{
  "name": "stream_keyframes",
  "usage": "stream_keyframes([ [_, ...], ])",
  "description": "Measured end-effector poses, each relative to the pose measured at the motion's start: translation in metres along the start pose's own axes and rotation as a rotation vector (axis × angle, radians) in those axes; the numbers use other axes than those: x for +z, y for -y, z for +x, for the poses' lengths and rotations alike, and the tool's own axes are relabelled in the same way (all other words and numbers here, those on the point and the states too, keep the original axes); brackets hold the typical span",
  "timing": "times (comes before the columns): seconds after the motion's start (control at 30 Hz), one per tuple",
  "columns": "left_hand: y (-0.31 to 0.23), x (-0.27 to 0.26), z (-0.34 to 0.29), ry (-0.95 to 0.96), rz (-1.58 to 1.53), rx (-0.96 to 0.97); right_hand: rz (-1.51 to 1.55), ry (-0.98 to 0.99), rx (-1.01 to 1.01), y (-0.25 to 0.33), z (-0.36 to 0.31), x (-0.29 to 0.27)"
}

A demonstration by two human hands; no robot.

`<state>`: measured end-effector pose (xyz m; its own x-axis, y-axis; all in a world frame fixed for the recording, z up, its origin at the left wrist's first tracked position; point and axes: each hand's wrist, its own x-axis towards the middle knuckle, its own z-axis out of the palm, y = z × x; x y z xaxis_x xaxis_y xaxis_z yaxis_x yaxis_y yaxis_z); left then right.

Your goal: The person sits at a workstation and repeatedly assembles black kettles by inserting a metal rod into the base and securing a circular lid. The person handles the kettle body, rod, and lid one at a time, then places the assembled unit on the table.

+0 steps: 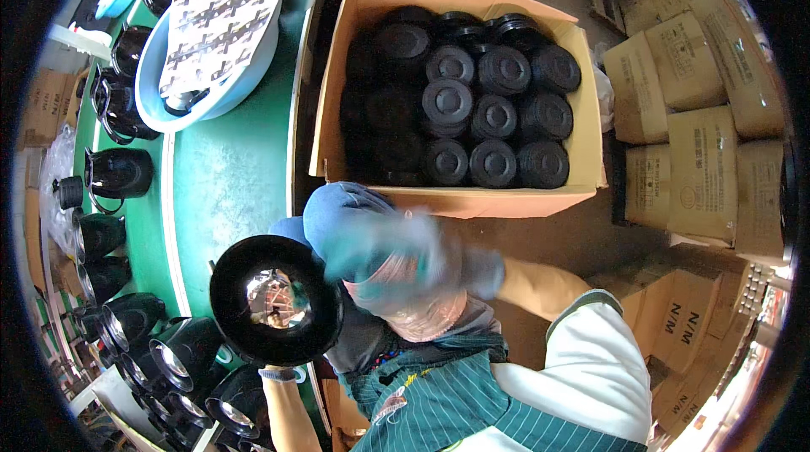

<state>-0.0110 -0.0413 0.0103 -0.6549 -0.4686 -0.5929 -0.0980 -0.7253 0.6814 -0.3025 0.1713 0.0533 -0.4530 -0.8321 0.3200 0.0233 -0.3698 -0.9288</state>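
A round black jug (245, 334), its wide end toward me with a mirror-bright centre, is held up at the green table's edge. My left hand is mostly behind it; only its grey cuff (281, 373) shows below the rim. My right hand (396, 254), in a blue-grey glove, is smeared by motion just right of the jug, so its fingers and anything in them cannot be made out. A pinkish, crinkled piece (409, 300) shows under that hand, and rounded blue cloth (342, 203) lies beyond it.
A cardboard box (456, 199) of stacked black round lids (447, 102) stands ahead. On the green table (224, 173) are a light-blue basin (253, 85) with printed sheets (219, 30) and several black jugs (118, 175). Stacked cartons (700, 165) line the right.
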Motion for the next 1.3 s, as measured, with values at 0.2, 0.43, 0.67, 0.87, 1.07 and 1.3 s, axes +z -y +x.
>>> stream_keyframes([
  [0.2, 0.005, 0.0, 0.003, -0.018, 0.005, -0.045, -1.413, -0.566, 1.079, -0.175, 0.03, -0.192],
  [0.43, 0.008, 0.005, -0.004, 0.043, 0.0, -0.049, -1.39, -0.616, 1.067, -0.165, 0.027, -0.199],
  [0.67, 0.0, 0.001, -0.017, 0.068, 0.079, 0.041, -0.097, 0.243, 0.212, 0.03, 0.043, -0.005],
  [0.87, -0.012, -0.01, -0.059, 0.106, 0.179, 0.136, -0.421, 0.4, -0.048, 0.041, 0.004, 0.058],
  [1.07, -0.004, -0.031, -0.097, 0.125, 0.211, 0.219, -0.476, 0.535, -0.095, 0.075, -0.015, 0.08],
  [1.3, 0.007, -0.04, -0.11, 0.15, 0.22, 0.278, -0.609, 0.6, -0.152, 0.109, -0.022, 0.096],
])
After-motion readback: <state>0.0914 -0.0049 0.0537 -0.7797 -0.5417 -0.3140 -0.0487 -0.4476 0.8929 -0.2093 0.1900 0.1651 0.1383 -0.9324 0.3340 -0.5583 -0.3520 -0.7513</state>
